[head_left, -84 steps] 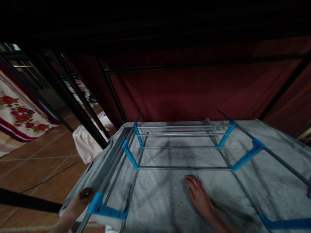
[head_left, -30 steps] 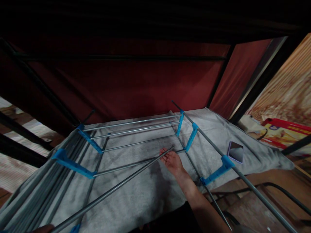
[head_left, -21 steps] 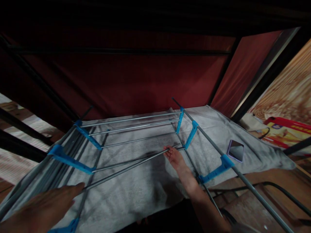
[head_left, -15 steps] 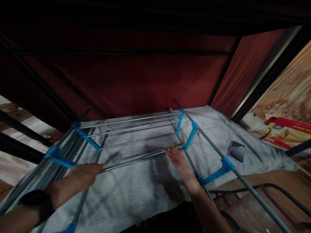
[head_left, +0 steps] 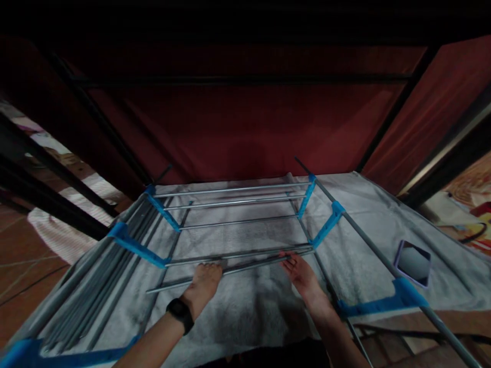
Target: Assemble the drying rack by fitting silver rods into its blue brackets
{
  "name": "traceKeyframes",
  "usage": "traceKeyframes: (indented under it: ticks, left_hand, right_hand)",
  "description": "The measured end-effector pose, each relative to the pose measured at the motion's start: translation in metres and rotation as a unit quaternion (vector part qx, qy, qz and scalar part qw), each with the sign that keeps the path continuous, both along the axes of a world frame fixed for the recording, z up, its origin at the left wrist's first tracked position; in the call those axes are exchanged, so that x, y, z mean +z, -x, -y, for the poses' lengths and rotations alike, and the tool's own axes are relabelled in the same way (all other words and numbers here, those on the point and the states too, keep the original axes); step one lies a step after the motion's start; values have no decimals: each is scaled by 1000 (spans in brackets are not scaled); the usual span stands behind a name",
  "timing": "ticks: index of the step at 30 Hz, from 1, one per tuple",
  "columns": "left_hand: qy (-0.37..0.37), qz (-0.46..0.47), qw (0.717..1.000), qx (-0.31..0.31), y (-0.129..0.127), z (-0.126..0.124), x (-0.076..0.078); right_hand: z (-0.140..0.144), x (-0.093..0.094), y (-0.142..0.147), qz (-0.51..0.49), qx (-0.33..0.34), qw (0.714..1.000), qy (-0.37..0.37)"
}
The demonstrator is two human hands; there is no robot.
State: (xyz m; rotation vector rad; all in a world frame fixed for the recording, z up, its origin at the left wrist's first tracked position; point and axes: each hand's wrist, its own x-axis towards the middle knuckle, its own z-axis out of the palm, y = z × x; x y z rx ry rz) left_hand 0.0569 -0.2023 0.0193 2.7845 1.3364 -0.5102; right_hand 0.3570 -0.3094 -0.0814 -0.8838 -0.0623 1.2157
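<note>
Both hands grip one loose thin grey metal rod lying across the grey cloth-covered surface, just before the blue-bracketed grey metal rack frame: left hand fingers curled over it, right hand fingers closed around its far end. A bundle of spare grey rods lies along the left edge, its near end cut off. A dark-screened smartphone rests well right, and open cloth lies before the hands.
</note>
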Motion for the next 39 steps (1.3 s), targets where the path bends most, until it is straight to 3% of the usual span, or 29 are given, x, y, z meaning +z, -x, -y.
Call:
traceKeyframes:
  ticks: [3, 7, 10, 15, 22, 30, 34, 36, 39]
  left_hand:
    - [10, -39, 999, 12, -2, 17, -21]
    - [-51, 18, 998, 19, 4, 30, -48]
    - [-70, 54, 996, 32, 7, 35, -59]
    - [-45, 68, 996, 34, 2, 35, -52]
    - [-12, 78, 996, 44, 0, 36, -44]
    - [1, 185, 980, 70, 16, 26, -43]
    - [-25, 290, 949, 119, 27, 6, -44]
    - [-54, 375, 914, 143, 34, -8, -45]
    - [-90, 497, 841, 195, 45, -34, -44]
  right_hand:
    - [15, -10, 2, 32, 7, 999, 32]
    - [31, -14, 3, 94, 33, 993, 59]
    - [42, -9, 2, 130, 60, 986, 90]
    - [55, 16, 3, 177, 152, 952, 196]
    - [43, 57, 29, 241, 165, 946, 144]
    - [3, 43, 46, 279, 134, 948, 76]
    - [-18, 45, 33, 312, 95, 945, 38]
    - [-27, 48, 21, 355, 51, 933, 32]
    - [-38, 50, 0, 458, -19, 888, 45]
